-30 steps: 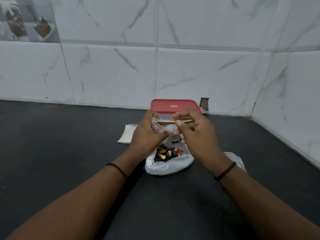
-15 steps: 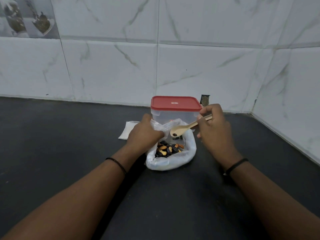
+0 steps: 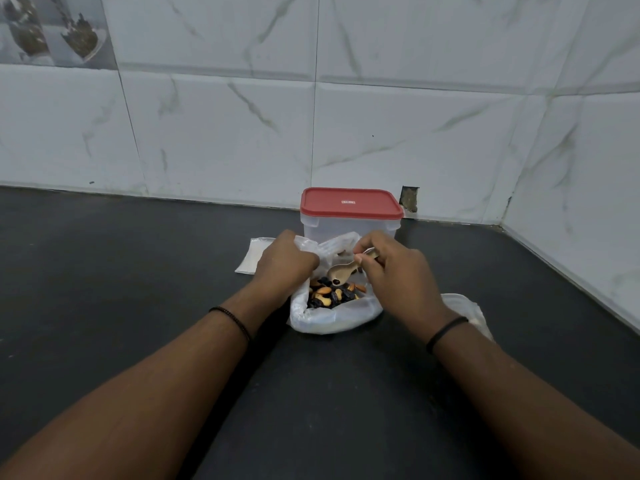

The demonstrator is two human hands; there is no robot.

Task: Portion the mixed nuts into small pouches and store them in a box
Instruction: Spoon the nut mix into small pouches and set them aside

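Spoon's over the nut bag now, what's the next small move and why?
Probably dip the spoon down into the nuts and scoop. The right hand holds it just above them, with only one dark piece in its bowl. The left hand grips the bag at its rim, keeping it open. The box behind has its lid on.

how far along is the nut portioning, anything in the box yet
Early. Done: nothing plainly finished; the clear box with red lid stands closed and looks empty. In hand: the left hand grips the white plastic bag's rim while the right hand dips a small spoon into the mixed nuts. Left: filling pouches, boxing them.
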